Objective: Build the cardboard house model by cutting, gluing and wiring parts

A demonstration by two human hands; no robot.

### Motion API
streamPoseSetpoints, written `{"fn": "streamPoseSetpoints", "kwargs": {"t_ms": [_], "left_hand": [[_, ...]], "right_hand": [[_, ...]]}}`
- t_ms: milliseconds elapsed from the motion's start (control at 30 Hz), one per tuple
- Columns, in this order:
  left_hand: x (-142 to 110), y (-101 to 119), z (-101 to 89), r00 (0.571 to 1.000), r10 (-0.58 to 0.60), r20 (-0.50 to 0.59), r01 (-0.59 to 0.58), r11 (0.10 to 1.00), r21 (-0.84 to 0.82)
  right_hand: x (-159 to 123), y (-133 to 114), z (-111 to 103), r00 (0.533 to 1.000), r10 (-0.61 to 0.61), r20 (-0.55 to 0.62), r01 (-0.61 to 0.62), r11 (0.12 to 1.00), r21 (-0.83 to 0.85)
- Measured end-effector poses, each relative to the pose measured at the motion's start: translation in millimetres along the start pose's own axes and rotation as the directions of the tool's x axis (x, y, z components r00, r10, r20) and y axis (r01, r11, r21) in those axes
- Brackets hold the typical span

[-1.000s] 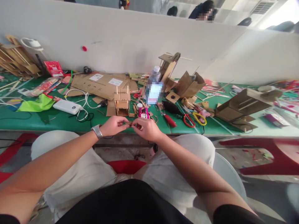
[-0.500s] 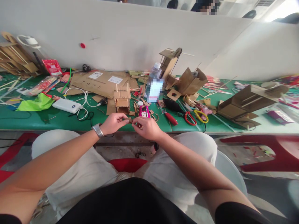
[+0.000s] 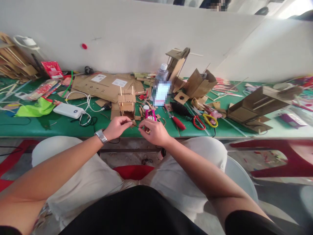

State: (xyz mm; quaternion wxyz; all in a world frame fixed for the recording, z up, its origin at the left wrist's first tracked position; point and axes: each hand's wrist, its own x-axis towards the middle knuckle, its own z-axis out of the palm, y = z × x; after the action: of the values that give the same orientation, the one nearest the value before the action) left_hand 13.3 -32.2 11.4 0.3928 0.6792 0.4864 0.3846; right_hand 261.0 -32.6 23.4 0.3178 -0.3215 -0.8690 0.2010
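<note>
pinches one end of a thin dark strip between thumb and forefinger of the left hand, tips brought together with hardly any opening. grips the other end with the fingertips of the right hand, equally closed, remaining fingers curled toward the palm. holds the strip in the air between both hands, over the near edge of the green table, hands apart from each other. cannot tell the strip's material or how much of it lies inside the fingers. wears a metal watch on the left wrist.

just beyond the left hand, shows a small cardboard frame upright, with sticks poking up from its top. just beyond the right hand, shows a pink container, partly hidden by fingers. farther back, shows a clear bottle upright behind a phone with a lit, pixelated screen. to the right, shows a red-handled tool, a black object, red-handled scissors and a yellow-handled tool. to the left, shows a white power bank with a cable plugged in, near a bright green sheet. behind these, shows flattened cardboard lying toward the wall. well apart at the right, shows a larger cardboard structure, tilted.
</note>
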Motion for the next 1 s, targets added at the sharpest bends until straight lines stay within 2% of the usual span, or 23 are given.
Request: {"fn": "streamPoseSetpoints", "kwargs": {"t_ms": [200,300,433,600,1000], "left_hand": [[0.7,0.1,0.4,0.999,-0.043,-0.019,0.042,0.997,-0.070],[1.0,-3.6,1.8,0.992,-0.119,-0.031,0.112,0.979,-0.172],[2.6,-7.3,3.5,0.970,-0.238,-0.045,0.206,0.909,-0.364],[6.3,-4.7,1.7,0.937,-0.343,-0.068,0.257,0.807,-0.531],[8.5,-2.3,-3.3,0.928,-0.359,-0.097,0.241,0.778,-0.580]], "right_hand": [[-0.7,-0.9,-2.1,0.999,-0.015,-0.031,0.015,1.000,0.006],[-0.7,-2.0,-3.4,0.999,-0.012,-0.043,0.013,1.000,0.001],[-0.6,-2.9,-4.3,0.999,-0.017,-0.051,0.017,1.000,0.006],[-1.1,-3.5,-5.4,0.999,-0.017,-0.035,0.018,0.999,0.037],[-1.7,-3.5,-6.3,0.999,-0.030,-0.022,0.031,0.998,0.050]]}}
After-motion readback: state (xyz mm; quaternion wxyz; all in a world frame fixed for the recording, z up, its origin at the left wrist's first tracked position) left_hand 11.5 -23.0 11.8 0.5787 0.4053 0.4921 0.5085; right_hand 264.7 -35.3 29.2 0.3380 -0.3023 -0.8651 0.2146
